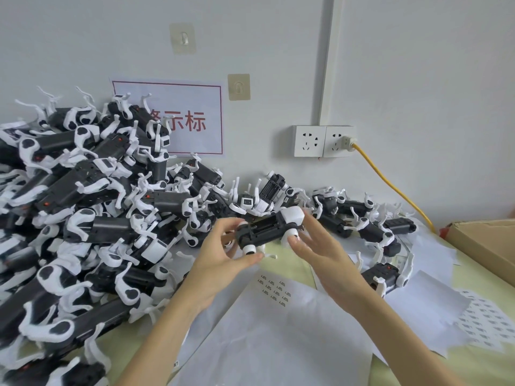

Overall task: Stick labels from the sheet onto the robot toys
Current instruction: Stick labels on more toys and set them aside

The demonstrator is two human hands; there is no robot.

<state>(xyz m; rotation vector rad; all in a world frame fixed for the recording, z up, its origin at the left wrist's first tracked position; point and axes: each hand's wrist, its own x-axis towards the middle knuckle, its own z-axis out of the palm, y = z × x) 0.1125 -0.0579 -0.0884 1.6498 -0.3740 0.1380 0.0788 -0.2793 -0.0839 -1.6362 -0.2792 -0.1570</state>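
While a large pile of robot toys rises against the wall on the left, 1 robot toy is held above the table, belly up, its open battery bay facing the camera. Left hand grips the dark rear end, thumb and fingers curled around it; right hand supports the white head end with fingers spread and mostly straight, thumb against a leg joint. The toy's long axis runs roughly left to right, tilting slightly upward toward the white head at right. Below the hands lies a label sheet with about a dozen labels left in 1 corner, most of it bare, suggesting many are used. A smaller group of toys sits at right. Whether this toy is labelled cannot be told.
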